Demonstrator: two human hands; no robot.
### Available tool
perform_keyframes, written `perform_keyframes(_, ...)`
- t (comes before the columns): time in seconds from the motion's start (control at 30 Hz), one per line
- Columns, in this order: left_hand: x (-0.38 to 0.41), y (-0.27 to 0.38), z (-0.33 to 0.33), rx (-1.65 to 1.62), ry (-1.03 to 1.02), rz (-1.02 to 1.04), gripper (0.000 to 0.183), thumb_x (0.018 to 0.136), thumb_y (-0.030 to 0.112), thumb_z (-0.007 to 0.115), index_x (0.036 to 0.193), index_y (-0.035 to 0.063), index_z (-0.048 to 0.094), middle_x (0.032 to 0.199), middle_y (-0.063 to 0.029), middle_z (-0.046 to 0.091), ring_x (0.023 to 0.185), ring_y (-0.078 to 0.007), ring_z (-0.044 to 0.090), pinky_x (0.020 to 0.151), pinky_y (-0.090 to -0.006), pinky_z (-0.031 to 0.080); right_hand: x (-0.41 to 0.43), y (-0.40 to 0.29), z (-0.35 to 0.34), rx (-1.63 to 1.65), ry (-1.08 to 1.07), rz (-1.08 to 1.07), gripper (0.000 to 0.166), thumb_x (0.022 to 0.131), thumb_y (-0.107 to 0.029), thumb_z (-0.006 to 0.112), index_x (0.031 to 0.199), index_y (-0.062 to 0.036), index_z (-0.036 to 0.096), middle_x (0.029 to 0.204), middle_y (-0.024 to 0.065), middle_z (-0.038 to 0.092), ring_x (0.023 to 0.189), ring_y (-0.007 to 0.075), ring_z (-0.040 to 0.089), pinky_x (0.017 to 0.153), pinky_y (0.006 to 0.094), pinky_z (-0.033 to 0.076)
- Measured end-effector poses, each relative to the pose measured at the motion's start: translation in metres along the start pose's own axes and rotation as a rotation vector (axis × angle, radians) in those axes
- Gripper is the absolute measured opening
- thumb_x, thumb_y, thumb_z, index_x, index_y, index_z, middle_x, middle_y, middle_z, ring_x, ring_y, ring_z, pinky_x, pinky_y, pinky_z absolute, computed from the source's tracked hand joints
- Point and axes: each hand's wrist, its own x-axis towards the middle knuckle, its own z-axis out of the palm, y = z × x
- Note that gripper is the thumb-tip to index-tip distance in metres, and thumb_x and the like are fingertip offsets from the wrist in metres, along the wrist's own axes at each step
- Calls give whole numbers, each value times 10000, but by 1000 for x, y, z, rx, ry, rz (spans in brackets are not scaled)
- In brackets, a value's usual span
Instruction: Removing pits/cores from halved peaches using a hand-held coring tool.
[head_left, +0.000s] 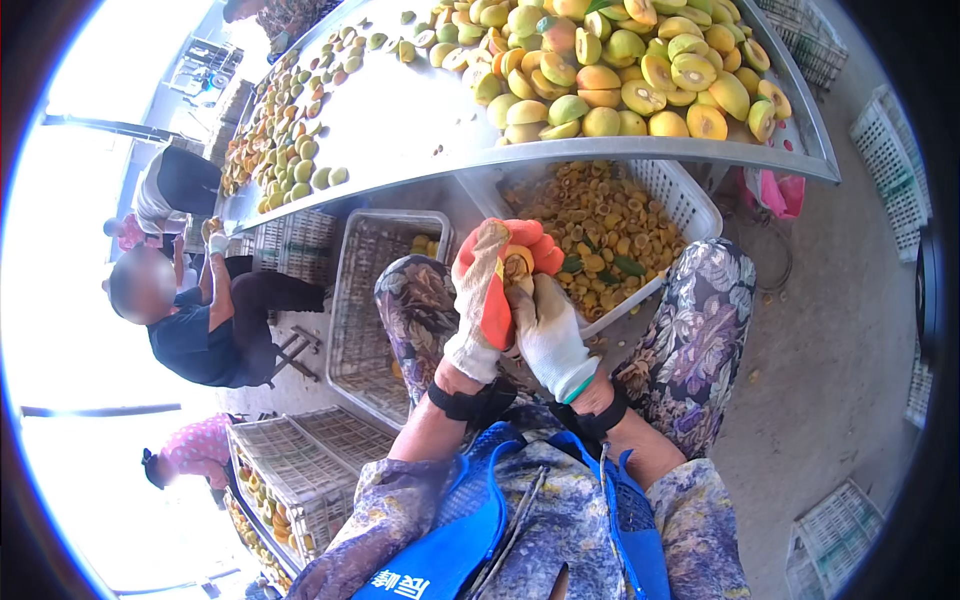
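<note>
My left hand, in a white knit glove with orange coating, is wrapped around a halved yellow peach. The cut face and brownish center of the half point up toward me. Against its lower edge, my right hand, in a soiled white glove, has its fingers curled in. Whether a small tool sits inside the right hand is hidden. Both hands meet above my knees, in front of a white plastic crate holding small yellow-brown peach scraps and a few green leaves.
A metal-rimmed table ahead bears heaps of peach halves. Left of my knee stands a deep crate with some fruit. A seated co-worker is at left, near stacked crates. More crates line the right side.
</note>
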Motion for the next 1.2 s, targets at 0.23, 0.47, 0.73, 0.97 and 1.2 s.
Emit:
perform_keyframes(0.23, -5, 0, -1, 39, 47, -10, 422, 998, 411, 647, 1070, -3, 686, 904, -153, 724, 835, -270, 717, 776, -388, 596, -4, 4, 2, 84, -70, 110, 258, 1042, -241, 536, 1191, -32, 509, 866, 277, 659, 861, 495, 650, 699, 518, 528)
perform_keyframes(0.47, -6, -2, -9, 180, -16, 84, 459, 981, 453, 662, 1063, 2, 689, 966, -157, 731, 900, -269, 722, 837, -389, 584, -7, 18, 9, 276, -109, 153, 298, 1069, -310, 525, 1100, -17, 567, 830, 212, 660, 744, 376, 664, 677, 438, 533)
perform_keyframes(0.73, 0, 5, -20, 280, -231, 280, 542, 980, 526, 630, 1053, -7, 693, 1043, -163, 716, 955, -290, 715, 903, -404, 554, -3, -7, -11, 656, -368, 518, 338, 1085, -300, 513, 1213, -4, 612, 913, 53, 679, 721, 201, 622, 681, 350, 523)
perform_keyframes(0.97, -1, 3, -17, 205, -260, 199, 514, 966, 499, 666, 1049, -8, 691, 1080, -152, 697, 956, -303, 716, 895, -431, 565, -9, 9, 9, 400, -102, 85, 338, 1077, -297, 521, 1212, -6, 627, 922, 118, 677, 804, 197, 630, 745, 334, 513)
perform_keyframes(1.2, 0, 5, -14, 182, -220, 187, 524, 961, 492, 673, 1118, -9, 683, 1117, -172, 702, 986, -340, 715, 926, -463, 565, 2, 4, -5, 431, -232, 366, 299, 1053, -266, 568, 1161, 2, 643, 907, 168, 688, 797, 241, 656, 731, 375, 515)
